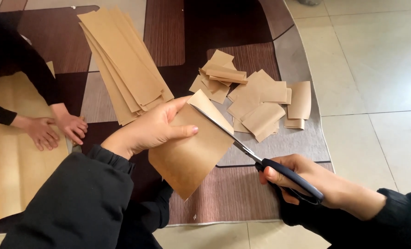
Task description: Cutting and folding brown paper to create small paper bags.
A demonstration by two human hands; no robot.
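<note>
there, stiff brown paper strip (189, 154) mid-cut

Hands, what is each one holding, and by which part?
Left hand grips the brown paper strip by its upper left edge. Right hand holds the scissors by the dark handles.

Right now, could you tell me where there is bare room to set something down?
The pale floor tiles right of the patterned brown rug are bare. So is the rug's near strip, below the cut brown paper pieces. It is crowded among those pieces, the long paper strips and the large brown sheet.
</note>
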